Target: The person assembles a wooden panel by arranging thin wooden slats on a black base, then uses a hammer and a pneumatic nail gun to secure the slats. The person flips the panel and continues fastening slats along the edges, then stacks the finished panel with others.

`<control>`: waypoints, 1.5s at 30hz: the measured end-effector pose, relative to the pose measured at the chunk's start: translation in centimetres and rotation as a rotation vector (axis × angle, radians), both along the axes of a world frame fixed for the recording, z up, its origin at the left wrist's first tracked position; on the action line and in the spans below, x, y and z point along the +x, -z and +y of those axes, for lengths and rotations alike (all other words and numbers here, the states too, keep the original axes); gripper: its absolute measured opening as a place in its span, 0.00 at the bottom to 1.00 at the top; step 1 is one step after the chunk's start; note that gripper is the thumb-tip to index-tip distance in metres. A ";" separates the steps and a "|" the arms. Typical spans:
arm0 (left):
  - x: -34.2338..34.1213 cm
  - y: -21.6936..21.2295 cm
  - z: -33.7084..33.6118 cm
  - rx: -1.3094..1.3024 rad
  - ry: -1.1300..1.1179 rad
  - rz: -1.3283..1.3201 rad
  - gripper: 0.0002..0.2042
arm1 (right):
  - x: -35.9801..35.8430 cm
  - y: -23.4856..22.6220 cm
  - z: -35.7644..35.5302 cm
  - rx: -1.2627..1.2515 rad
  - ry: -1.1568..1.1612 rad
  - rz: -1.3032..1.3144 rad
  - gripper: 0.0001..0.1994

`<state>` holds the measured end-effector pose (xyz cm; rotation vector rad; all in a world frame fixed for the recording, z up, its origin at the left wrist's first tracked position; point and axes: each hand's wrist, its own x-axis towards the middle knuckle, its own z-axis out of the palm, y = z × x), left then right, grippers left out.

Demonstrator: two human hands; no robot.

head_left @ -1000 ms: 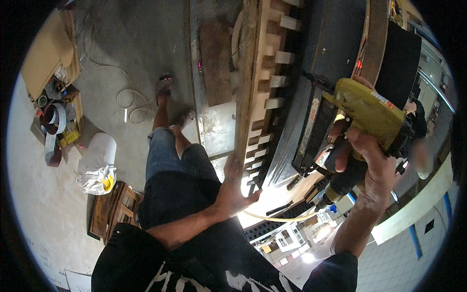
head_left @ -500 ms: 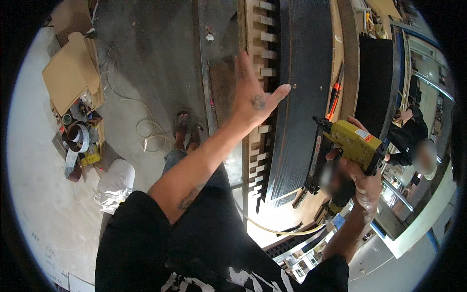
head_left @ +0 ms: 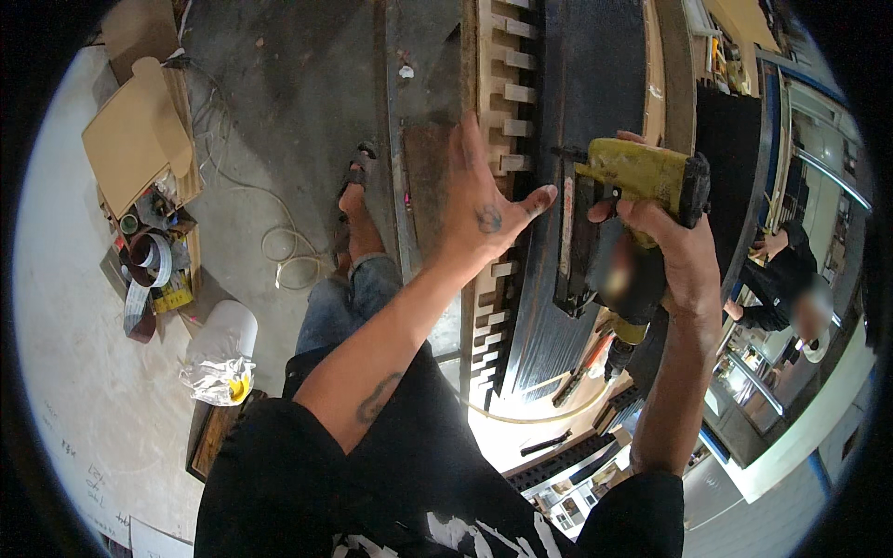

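The person's right hand [head_left: 686, 244] has its fingers clamped round the handle of a yellow-and-black nail gun [head_left: 642, 172], held over the black panel [head_left: 591, 74]; whether its nose touches the panel is hard to tell from this angle. The left hand [head_left: 484, 209], thumb spread apart from the fingers, is at the notched wooden edge [head_left: 518, 93] beside the panel, while a pale hose [head_left: 535, 420] curves near the tool's lower end.

Yellow-and-black power tool [head_left: 640, 172], black panel [head_left: 591, 74], pale blocks [head_left: 519, 93], white-printed black shirt [head_left: 400, 474]
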<state>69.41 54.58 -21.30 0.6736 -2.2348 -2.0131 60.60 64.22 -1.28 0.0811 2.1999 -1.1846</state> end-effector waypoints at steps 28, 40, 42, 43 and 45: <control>0.1 -0.1 -0.2 0.164 0.035 0.032 0.63 | 0.0 -0.3 -2.2 0.129 0.160 -0.078 0.42; 0.1 -0.6 -0.8 0.204 0.057 -0.019 0.63 | -0.3 -1.0 -2.6 0.196 0.200 -0.171 0.38; 0.1 -0.7 -0.9 0.196 0.060 -0.017 0.63 | -0.4 -0.7 -2.5 0.157 0.181 -0.121 0.39; 0.1 -0.8 -0.9 0.195 0.059 -0.017 0.63 | -0.6 -0.6 -2.5 0.129 0.166 -0.094 0.39; 0.0 -0.9 -0.9 0.184 0.052 -0.014 0.62 | -1.4 -0.6 -2.6 0.127 0.163 -0.103 0.39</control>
